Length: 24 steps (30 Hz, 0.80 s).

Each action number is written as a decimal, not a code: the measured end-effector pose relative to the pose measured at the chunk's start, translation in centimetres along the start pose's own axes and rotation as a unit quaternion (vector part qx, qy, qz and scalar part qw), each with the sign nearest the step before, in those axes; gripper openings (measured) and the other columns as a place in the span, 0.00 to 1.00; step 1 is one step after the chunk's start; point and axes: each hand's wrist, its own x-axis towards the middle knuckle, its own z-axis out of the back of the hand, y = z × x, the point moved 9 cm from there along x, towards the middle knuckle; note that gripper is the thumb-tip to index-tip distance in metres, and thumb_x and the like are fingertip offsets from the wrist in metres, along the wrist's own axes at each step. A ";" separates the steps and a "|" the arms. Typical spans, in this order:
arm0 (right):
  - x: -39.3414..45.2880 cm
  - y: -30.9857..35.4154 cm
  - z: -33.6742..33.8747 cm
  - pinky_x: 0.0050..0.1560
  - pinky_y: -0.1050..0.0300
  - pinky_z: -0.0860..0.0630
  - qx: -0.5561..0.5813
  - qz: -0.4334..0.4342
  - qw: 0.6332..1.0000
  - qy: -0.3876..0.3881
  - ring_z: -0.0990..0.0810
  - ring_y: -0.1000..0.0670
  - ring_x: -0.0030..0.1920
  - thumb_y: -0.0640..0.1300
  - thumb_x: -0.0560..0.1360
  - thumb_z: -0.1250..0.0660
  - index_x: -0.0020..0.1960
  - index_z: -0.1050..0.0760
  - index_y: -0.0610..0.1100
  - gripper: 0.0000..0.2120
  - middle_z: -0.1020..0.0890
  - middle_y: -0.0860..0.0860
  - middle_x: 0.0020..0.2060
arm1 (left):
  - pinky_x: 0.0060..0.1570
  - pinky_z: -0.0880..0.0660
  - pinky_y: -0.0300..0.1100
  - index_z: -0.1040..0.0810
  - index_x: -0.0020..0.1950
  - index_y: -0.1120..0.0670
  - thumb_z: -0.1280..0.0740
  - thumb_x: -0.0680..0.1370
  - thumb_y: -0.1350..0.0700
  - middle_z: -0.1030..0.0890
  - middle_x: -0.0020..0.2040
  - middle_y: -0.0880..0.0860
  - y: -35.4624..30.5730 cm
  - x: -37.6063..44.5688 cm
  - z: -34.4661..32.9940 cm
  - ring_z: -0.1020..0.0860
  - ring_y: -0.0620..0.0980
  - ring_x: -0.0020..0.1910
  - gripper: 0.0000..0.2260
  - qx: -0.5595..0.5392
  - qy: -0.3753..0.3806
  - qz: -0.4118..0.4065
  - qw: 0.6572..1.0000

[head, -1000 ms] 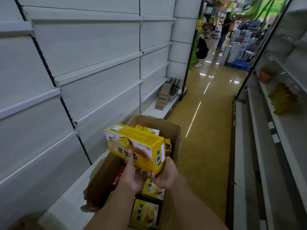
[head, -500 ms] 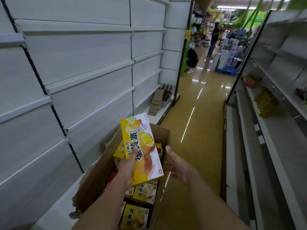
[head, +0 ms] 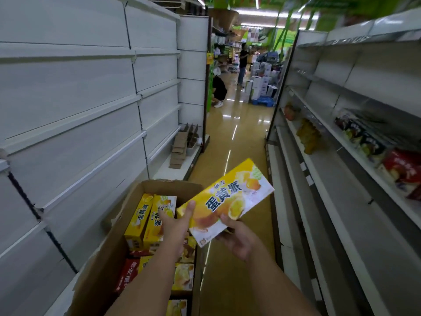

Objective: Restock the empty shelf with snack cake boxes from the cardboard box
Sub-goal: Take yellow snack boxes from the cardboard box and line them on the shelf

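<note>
A yellow snack cake box (head: 230,201) hangs tilted over the aisle, just right of the open cardboard box (head: 109,247). My right hand (head: 237,240) grips its near end, fingers underneath and thumb on top. My left hand (head: 174,229) is beside it with the thumb lying on the box's left corner and the fingers spread above the carton. Several more yellow snack cake boxes (head: 148,220) stand and lie inside the carton, with a red box (head: 127,274) among them. The white shelves on the left (head: 91,169) are bare.
The right-hand shelves (head: 319,179) hold a few snack packs (head: 403,172) and yellow bags (head: 309,135). Flattened cardboard pieces (head: 180,149) lean on the left bottom shelf farther on. One person crouches (head: 218,90) and another stands (head: 242,62) at the aisle's far end.
The yellow box has passed from my left hand to my right and swung rightward, over the aisle. My view has lifted and turned toward the right-hand shelves.
</note>
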 end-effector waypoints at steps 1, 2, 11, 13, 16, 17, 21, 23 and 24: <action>-0.4 0.4 0.0 0.52 0.50 0.23 0.027 0.013 1.000 -0.006 0.20 0.45 0.48 0.36 0.76 0.35 0.56 0.24 0.37 0.09 0.18 0.43 0.47 | 0.65 0.33 0.62 0.57 0.78 0.48 0.28 0.62 0.34 0.40 0.77 0.57 0.7 -0.4 -1.4 0.35 0.61 0.72 0.55 -0.048 0.056 0.053 0.996; -0.6 0.7 0.2 0.53 0.51 0.24 0.036 0.020 0.999 -0.012 0.20 0.46 0.48 0.36 0.76 0.35 0.54 0.24 0.37 0.07 0.18 0.43 0.45 | 0.57 0.26 0.60 0.51 0.78 0.50 0.27 0.62 0.35 0.31 0.72 0.58 1.1 -0.6 -2.8 0.28 0.60 0.66 0.53 -0.072 0.116 0.084 0.987; -7.7 3.9 10.1 0.47 0.45 0.21 0.053 0.153 0.948 -0.274 0.19 0.41 0.47 0.45 0.73 0.29 0.62 0.27 0.37 0.21 0.18 0.39 0.52 | 0.34 0.19 0.52 0.34 0.71 0.53 0.27 0.72 0.58 0.19 0.56 0.61 -1.6 -2.4 -7.3 0.18 0.58 0.44 0.30 -0.121 0.289 0.054 0.948; -10.5 3.9 13.4 0.44 0.46 0.21 0.049 0.177 0.923 -0.337 0.18 0.40 0.46 0.44 0.69 0.25 0.66 0.32 0.38 0.29 0.19 0.39 0.54 | 0.32 0.19 0.50 0.37 0.74 0.52 0.27 0.72 0.57 0.19 0.56 0.61 -1.5 -3.1 -8.1 0.17 0.57 0.41 0.33 -0.063 0.319 0.049 0.944; -14.4 2.9 14.9 0.40 0.53 0.25 -0.031 0.172 0.905 -0.388 0.18 0.44 0.43 0.42 0.71 0.28 0.61 0.27 0.39 0.21 0.17 0.42 0.48 | 0.31 0.20 0.46 0.34 0.70 0.55 0.28 0.73 0.56 0.18 0.50 0.59 -1.1 -5.6 -10.5 0.18 0.55 0.40 0.28 0.014 0.375 0.018 0.927; -15.7 2.6 15.3 0.38 0.53 0.26 -0.036 0.169 0.898 -0.405 0.19 0.45 0.41 0.40 0.73 0.30 0.58 0.27 0.39 0.15 0.17 0.42 0.44 | 0.34 0.20 0.46 0.33 0.70 0.55 0.28 0.74 0.55 0.19 0.51 0.58 -1.1 -6.6 -11.6 0.18 0.56 0.42 0.27 0.035 0.390 -0.002 0.920; -21.2 2.4 18.8 0.37 0.55 0.23 -0.023 0.209 0.860 -0.466 0.17 0.45 0.41 0.38 0.71 0.29 0.56 0.28 0.41 0.15 0.17 0.42 0.48 | 0.35 0.28 0.38 0.36 0.72 0.55 0.33 0.78 0.55 0.23 0.62 0.60 -0.8 -11.9 -16.5 0.23 0.52 0.50 0.24 0.102 0.473 -0.071 0.872; -24.5 2.4 20.7 0.39 0.54 0.23 -0.034 0.229 0.825 -0.515 0.17 0.45 0.42 0.39 0.70 0.27 0.56 0.27 0.41 0.17 0.18 0.43 0.49 | 0.37 0.26 0.37 0.33 0.70 0.54 0.34 0.78 0.56 0.21 0.61 0.59 -0.4 -14.2 -18.8 0.21 0.49 0.48 0.21 0.112 0.519 -0.099 0.841; -26.5 2.4 21.7 0.43 0.50 0.21 -0.029 0.246 0.801 -0.544 0.17 0.44 0.43 0.38 0.68 0.26 0.53 0.27 0.43 0.16 0.18 0.44 0.47 | 0.39 0.25 0.38 0.32 0.69 0.54 0.33 0.78 0.57 0.20 0.59 0.57 0.0 -15.6 -20.0 0.20 0.48 0.48 0.20 0.116 0.534 -0.109 0.830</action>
